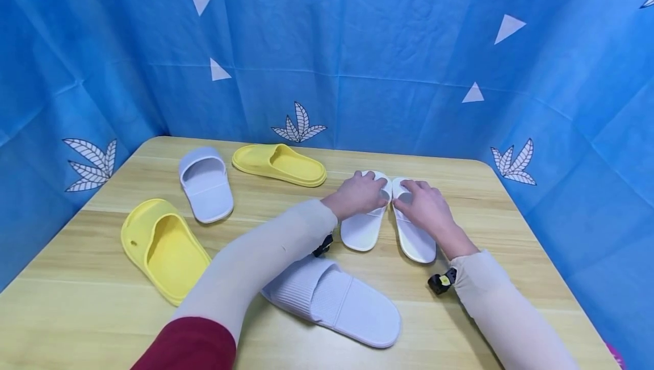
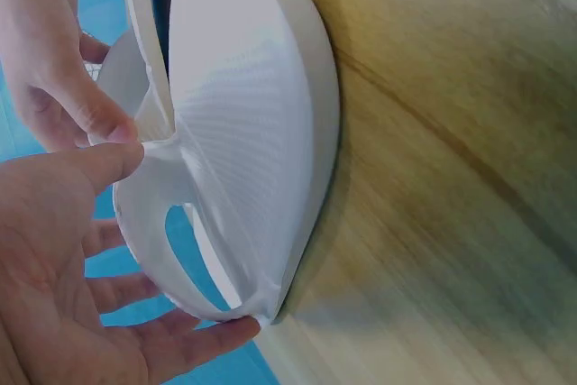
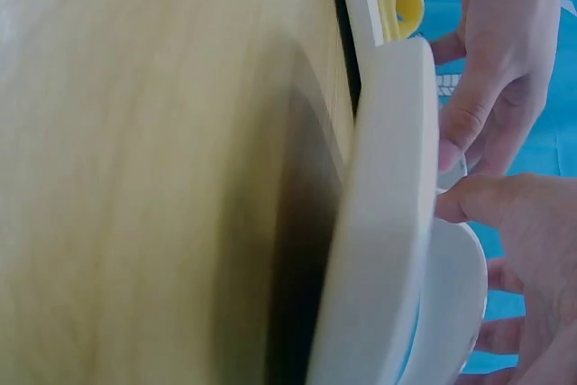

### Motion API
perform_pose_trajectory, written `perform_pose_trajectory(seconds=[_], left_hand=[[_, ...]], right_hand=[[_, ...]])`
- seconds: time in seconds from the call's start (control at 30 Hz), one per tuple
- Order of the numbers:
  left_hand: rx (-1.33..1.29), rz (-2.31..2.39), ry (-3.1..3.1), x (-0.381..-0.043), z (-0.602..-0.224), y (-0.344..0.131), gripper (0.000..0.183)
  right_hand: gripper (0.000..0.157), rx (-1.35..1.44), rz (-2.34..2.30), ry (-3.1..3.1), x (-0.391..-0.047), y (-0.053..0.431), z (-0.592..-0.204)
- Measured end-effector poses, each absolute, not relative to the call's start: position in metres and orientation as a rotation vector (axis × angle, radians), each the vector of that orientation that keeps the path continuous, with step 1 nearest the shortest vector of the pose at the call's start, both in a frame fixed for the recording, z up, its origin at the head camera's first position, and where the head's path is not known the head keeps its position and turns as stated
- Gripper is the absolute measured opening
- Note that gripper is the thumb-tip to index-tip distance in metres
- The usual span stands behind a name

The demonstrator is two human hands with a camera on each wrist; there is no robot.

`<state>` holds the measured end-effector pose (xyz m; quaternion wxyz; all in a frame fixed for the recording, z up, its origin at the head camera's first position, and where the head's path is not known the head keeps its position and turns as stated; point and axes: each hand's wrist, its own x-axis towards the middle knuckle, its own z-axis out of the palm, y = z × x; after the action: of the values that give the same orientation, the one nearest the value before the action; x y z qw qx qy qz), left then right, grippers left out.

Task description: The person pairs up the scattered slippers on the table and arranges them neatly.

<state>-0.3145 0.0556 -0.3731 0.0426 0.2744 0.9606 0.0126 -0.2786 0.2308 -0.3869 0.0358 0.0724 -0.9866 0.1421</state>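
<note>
Two white slippers stand side by side toward the right of the table, their strap ends close together and their heels splayed apart. On the left slipper (image 1: 360, 235), my left hand (image 1: 359, 195) grips the strap, thumb on the inner side and fingers across to the outer side, as the left wrist view shows. The right slipper (image 1: 418, 244) has my right hand (image 1: 429, 211) holding its strap the same way. A shadow shows beneath this slipper's sole (image 3: 379, 214) in the right wrist view. The two thumbs nearly meet between the straps.
A large grey slipper (image 1: 370, 313) lies in front, partly under my left forearm. Farther left are a yellow slipper (image 1: 176, 253), a smaller grey slipper (image 1: 209, 197) and another yellow slipper (image 1: 301, 165) at the back. Blue curtain (image 1: 327, 46) surrounds the wooden table (image 1: 76, 313).
</note>
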Motion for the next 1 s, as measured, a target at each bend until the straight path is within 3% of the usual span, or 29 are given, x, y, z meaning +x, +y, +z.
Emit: perform_pose_trajectory(seconds=[0.5,1.0], left_hand=[[0.833,0.059,2.913,-0.31,-0.375,0.059,0.056],[0.997,0.066,2.834,-0.308,-0.369,0.062,0.06]], right_hand=[[0.06,0.266,0.575,-3.009,-0.275,0.24,-0.394],[0.054,0.323,0.588,-2.999,-0.272,0.245,-0.386]])
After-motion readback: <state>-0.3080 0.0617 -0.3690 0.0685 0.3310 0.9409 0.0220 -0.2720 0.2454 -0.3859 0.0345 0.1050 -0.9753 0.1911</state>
